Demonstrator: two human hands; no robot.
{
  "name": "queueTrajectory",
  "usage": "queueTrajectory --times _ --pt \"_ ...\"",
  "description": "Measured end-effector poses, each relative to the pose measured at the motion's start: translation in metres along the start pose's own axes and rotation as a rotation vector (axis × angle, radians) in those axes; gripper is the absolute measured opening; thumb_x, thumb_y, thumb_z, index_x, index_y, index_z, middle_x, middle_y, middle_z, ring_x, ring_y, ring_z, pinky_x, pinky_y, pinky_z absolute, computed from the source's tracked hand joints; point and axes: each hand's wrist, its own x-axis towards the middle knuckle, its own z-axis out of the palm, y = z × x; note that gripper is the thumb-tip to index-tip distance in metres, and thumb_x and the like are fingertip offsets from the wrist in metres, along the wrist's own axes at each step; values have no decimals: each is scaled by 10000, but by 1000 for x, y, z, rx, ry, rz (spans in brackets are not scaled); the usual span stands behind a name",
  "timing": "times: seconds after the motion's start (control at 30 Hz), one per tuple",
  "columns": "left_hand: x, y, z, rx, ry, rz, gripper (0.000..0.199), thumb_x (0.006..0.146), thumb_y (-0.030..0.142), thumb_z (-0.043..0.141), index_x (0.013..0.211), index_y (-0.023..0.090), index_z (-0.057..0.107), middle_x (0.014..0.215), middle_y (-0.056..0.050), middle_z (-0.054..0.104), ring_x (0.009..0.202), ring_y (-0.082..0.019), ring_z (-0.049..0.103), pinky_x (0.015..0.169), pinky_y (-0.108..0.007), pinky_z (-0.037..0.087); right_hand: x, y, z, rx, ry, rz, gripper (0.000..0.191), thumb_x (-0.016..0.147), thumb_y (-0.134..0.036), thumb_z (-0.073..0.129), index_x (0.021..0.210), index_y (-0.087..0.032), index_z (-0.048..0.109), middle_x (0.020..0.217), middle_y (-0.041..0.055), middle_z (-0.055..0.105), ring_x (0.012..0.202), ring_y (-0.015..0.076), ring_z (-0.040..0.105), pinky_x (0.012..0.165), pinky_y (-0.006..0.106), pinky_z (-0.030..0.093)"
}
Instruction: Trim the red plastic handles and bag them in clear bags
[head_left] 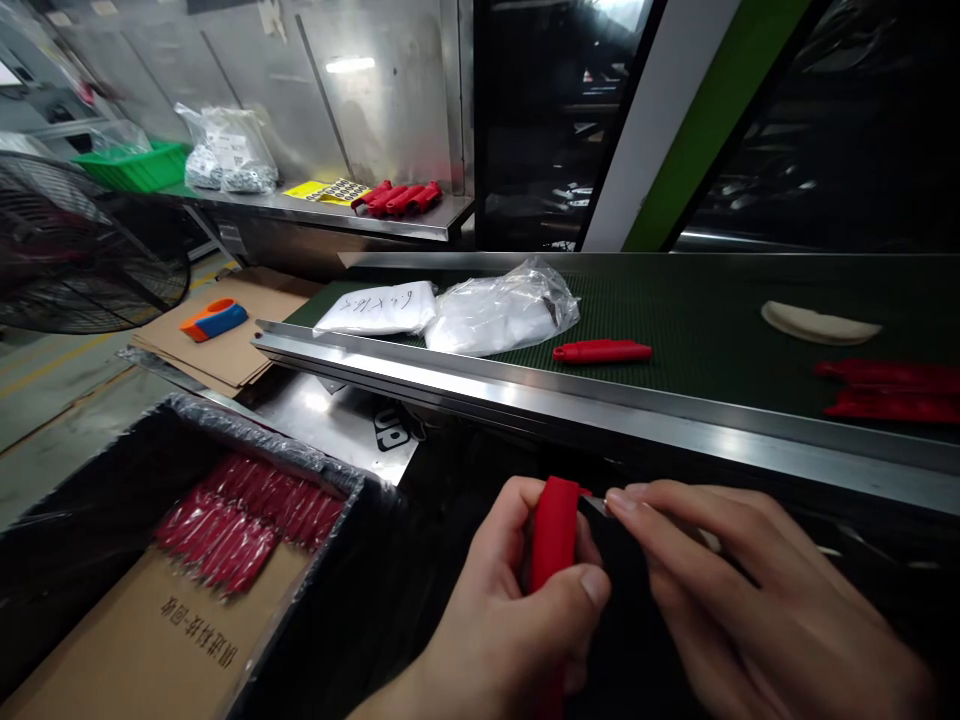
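My left hand point(517, 610) grips a red plastic handle point(553, 535) upright, thumb across its front. My right hand point(735, 590) pinches a small thin metal piece point(595, 503) at the handle's top right edge with thumb and forefinger. Both hands are low in the head view, in front of the conveyor's steel rail point(525, 395). On the green belt point(712, 320) lie one red handle point(602, 351) near the middle and two more red handles point(892, 390) at the right.
A cardboard box lined with black plastic point(97, 500) at lower left holds several bagged red handles point(240, 520). Two white plastic bags point(450, 312) and a pale flat piece point(817, 324) lie on the belt. A fan point(82, 250), a far shelf with red handles point(397, 197) and a green bin point(139, 165) are at left.
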Motion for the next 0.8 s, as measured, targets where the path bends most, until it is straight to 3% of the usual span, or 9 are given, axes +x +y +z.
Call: queueTrajectory --times 0.1,0.17,0.23,0.33,0.5,0.73,0.8 --pt "-2 -3 -1 -111 -94 -18 253 831 277 678 933 195 462 609 62 479 393 -14 382 369 -90 347 -1 1 1 -6 65 82 412 904 -99 536 1304 -187 582 1170 84 619 1033 205 579 876 360 456" --pt "-3 -7 -2 -213 -193 27 285 808 280 712 916 197 461 723 33 546 392 3 405 364 -83 340 -2 1 0 32 125 156 416 894 -90 555 1298 -184 597 1167 83 623 1032 207 593 894 367 462" --pt "-3 -11 -3 -255 -219 50 277 806 262 715 912 192 469 795 15 571 416 3 443 379 -82 354 -2 -2 -2 104 155 204 422 882 -49 553 1275 -190 612 1173 77 614 1047 195 599 902 354 474" --pt "-1 -14 -4 -258 -209 31 173 853 244 632 941 178 498 663 32 532 415 -26 444 373 -90 355 -3 -10 -5 177 91 127 448 871 -19 542 1281 -192 595 1214 75 578 1109 183 572 879 312 495" --pt "5 -18 -8 -366 -279 52 120 865 203 564 964 175 504 882 -13 571 460 -26 507 381 -101 387 -4 -17 -3 210 73 74 466 842 21 545 1273 -150 588 1228 92 554 1140 179 543 881 295 501" --pt "8 -25 -10 -421 -343 79 127 870 198 531 993 191 504 908 -19 583 451 -32 510 369 -107 405 -6 -19 -1 208 89 88 436 847 35 539 1244 -133 605 1217 99 562 1127 176 551 874 302 504" --pt "5 -24 -7 -402 -301 76 138 855 205 546 983 185 500 886 -18 587 440 -30 503 372 -108 400 -7 -17 -1 214 83 56 436 843 34 538 1247 -118 606 1215 108 564 1122 178 556 866 297 508"
